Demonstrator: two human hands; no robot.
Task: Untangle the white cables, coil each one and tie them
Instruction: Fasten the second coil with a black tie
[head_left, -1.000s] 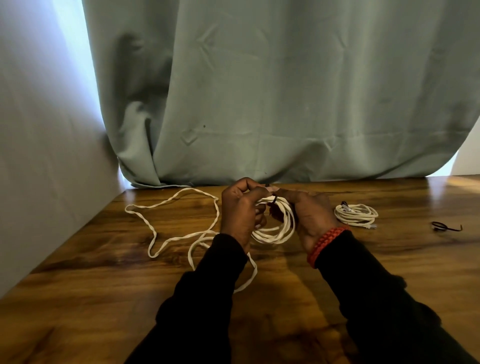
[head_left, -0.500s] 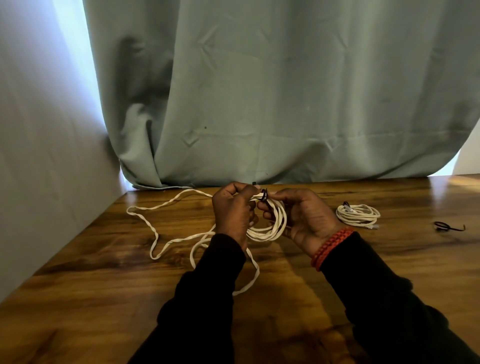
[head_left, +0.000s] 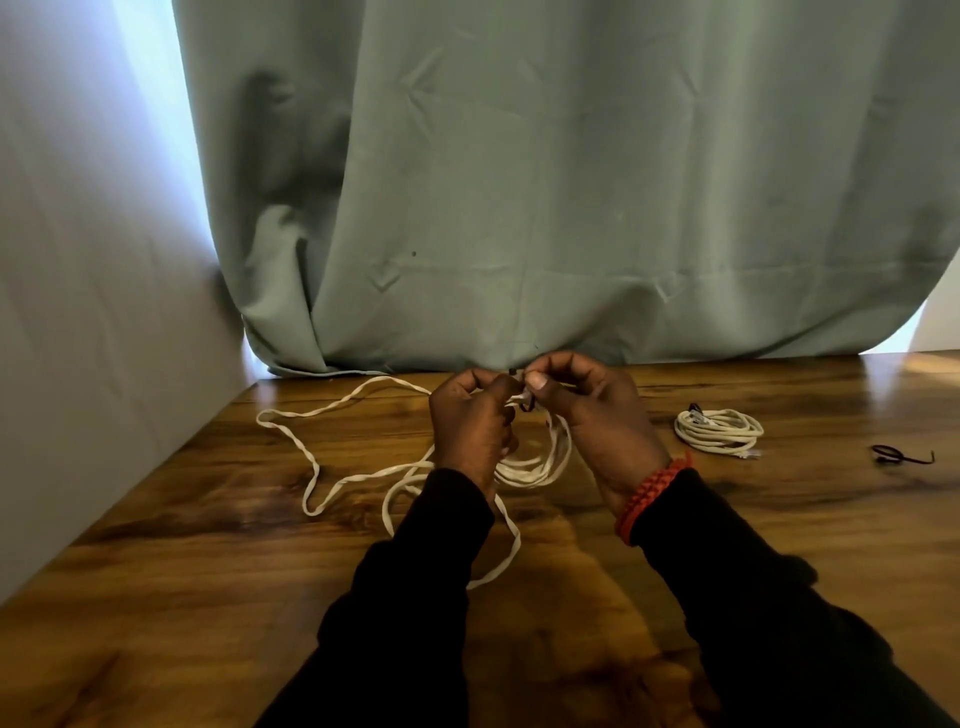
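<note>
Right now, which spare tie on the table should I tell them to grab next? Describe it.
On the wooden table, look to the right of the small tied coil of white cable, near the frame's right edge. The thin black twist tie lies there alone, the only dark loose piece, touching no cable.

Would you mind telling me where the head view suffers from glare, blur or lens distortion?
Head view: daylight blows out the gaps beside the curtain and glares on the table at its far right; the wide lens bows the curtain hem; both hands are slightly soft at the tie; the coiled cable stays fairly sharp.
</note>
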